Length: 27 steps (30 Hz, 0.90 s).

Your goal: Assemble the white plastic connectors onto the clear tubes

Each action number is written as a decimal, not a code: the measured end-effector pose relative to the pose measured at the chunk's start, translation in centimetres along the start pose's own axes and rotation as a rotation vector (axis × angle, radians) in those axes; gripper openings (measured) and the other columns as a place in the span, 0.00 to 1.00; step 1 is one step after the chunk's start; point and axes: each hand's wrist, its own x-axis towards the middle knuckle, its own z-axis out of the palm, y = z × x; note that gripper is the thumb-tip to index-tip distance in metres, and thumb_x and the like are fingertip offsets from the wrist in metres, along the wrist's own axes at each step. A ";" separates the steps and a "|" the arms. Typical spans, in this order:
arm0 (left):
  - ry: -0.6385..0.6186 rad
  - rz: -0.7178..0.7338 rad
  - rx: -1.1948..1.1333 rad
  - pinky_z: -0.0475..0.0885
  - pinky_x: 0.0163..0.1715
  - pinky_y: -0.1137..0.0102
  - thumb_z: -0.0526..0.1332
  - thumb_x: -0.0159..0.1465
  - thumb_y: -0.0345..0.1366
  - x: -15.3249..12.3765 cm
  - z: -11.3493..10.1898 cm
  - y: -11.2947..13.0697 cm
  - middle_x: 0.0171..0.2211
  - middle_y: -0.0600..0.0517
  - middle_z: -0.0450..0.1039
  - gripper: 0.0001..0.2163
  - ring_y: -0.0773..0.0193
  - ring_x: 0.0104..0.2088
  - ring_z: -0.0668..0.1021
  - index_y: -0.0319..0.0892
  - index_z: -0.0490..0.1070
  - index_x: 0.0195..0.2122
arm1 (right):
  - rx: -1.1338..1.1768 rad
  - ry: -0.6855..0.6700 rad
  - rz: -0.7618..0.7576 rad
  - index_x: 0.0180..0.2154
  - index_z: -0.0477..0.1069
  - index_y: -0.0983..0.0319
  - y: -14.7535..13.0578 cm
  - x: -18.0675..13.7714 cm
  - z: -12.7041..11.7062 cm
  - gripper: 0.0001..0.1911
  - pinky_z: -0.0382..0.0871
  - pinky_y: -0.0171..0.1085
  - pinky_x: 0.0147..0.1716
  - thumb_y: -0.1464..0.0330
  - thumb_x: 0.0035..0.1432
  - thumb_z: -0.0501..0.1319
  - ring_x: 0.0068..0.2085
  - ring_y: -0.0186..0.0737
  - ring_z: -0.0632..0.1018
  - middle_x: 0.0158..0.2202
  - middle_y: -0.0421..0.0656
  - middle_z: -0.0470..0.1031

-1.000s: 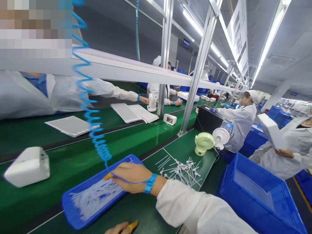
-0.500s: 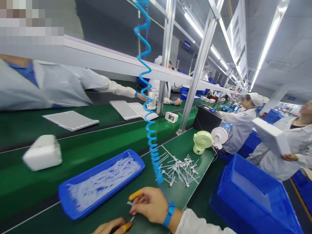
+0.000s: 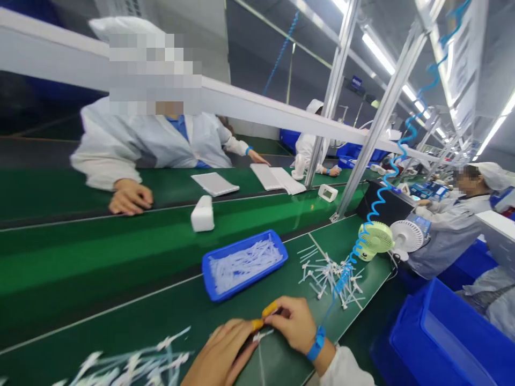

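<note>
My left hand (image 3: pixel 219 356) and my right hand (image 3: pixel 292 323) meet at the near edge of the green bench. Both wear yellow fingertip covers and pinch a small white plastic part (image 3: pixel 260 336) between them. A blue wrist strap (image 3: pixel 317 343) on my right wrist trails a blue coiled cord (image 3: pixel 374 212) upward. Just beyond my hands lies a blue tray (image 3: pixel 209 265) filled with white plastic strips. A heap of white stick-like parts (image 3: pixel 328 273) lies to its right, and more blurred white parts (image 3: pixel 132 362) lie at the near left.
A white block (image 3: pixel 202 213) rides the green conveyor (image 3: pixel 100 252). A person in a white coat leans on the far bench, hand (image 3: pixel 129 195) resting. A green fan (image 3: pixel 375 239) and white fan (image 3: pixel 406 236) stand right. Blue crates (image 3: pixel 454 343) sit low right. Other workers sit further along.
The view has swung left. My right hand left the blue tray and came back to meet my left hand, with a small white part pinched between them. The white block moved right along the conveyor.
</note>
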 end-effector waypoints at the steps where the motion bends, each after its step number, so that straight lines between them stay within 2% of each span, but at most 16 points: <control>1: -0.015 -0.041 -0.015 0.80 0.47 0.63 0.59 0.76 0.39 0.2 -0.3 0.7 0.46 0.50 0.83 0.10 0.55 0.46 0.84 0.51 0.78 0.54 | 0.001 -0.008 -0.003 0.38 0.87 0.57 -0.4 -0.3 -0.3 0.09 0.75 0.35 0.35 0.60 0.60 0.73 0.34 0.41 0.82 0.33 0.40 0.86; 5: -0.152 -0.164 -0.065 0.75 0.48 0.59 0.62 0.74 0.37 1.1 -1.0 2.5 0.44 0.49 0.81 0.06 0.52 0.47 0.81 0.45 0.75 0.50 | -0.026 -0.039 -0.006 0.41 0.85 0.58 -1.1 -0.6 -1.6 0.09 0.75 0.37 0.40 0.61 0.64 0.69 0.37 0.42 0.83 0.37 0.42 0.86; 7: -0.189 -0.201 -0.088 0.72 0.51 0.58 0.63 0.73 0.34 1.3 -1.1 2.7 0.46 0.48 0.81 0.06 0.52 0.49 0.80 0.44 0.73 0.50 | -0.063 -0.065 -0.006 0.43 0.84 0.58 -0.9 -0.5 -2.1 0.09 0.74 0.36 0.37 0.62 0.66 0.68 0.37 0.42 0.83 0.37 0.43 0.86; 12: -0.192 -0.221 -0.121 0.69 0.51 0.59 0.64 0.71 0.29 1.4 -1.2 3.3 0.47 0.48 0.80 0.13 0.51 0.51 0.78 0.44 0.70 0.55 | -0.225 -0.108 -0.092 0.42 0.82 0.59 -1.2 -1.3 -2.6 0.08 0.70 0.35 0.32 0.63 0.68 0.65 0.30 0.39 0.79 0.33 0.41 0.83; 18: -0.196 -0.228 -0.116 0.66 0.51 0.59 0.64 0.69 0.28 1.7 -1.2 3.6 0.44 0.48 0.78 0.10 0.51 0.48 0.77 0.43 0.69 0.50 | -0.416 -0.147 -0.221 0.38 0.80 0.59 -2.1 -2.0 -2.4 0.08 0.68 0.36 0.32 0.65 0.71 0.63 0.28 0.38 0.75 0.28 0.39 0.77; 21: -0.223 -0.225 -0.096 0.66 0.51 0.58 0.64 0.67 0.28 1.8 -1.0 3.6 0.44 0.49 0.78 0.09 0.52 0.47 0.77 0.43 0.69 0.47 | -0.437 -0.197 -0.245 0.39 0.79 0.58 -2.3 -2.0 -2.5 0.08 0.67 0.36 0.32 0.66 0.72 0.63 0.28 0.39 0.74 0.27 0.38 0.73; 27: -0.265 -0.208 -0.057 0.65 0.51 0.58 0.62 0.69 0.29 2.1 -1.0 3.8 0.44 0.48 0.78 0.07 0.51 0.47 0.77 0.43 0.69 0.47 | -0.458 -0.229 -0.255 0.39 0.79 0.58 -2.5 -2.0 -2.6 0.09 0.67 0.36 0.33 0.62 0.73 0.64 0.29 0.40 0.74 0.28 0.39 0.74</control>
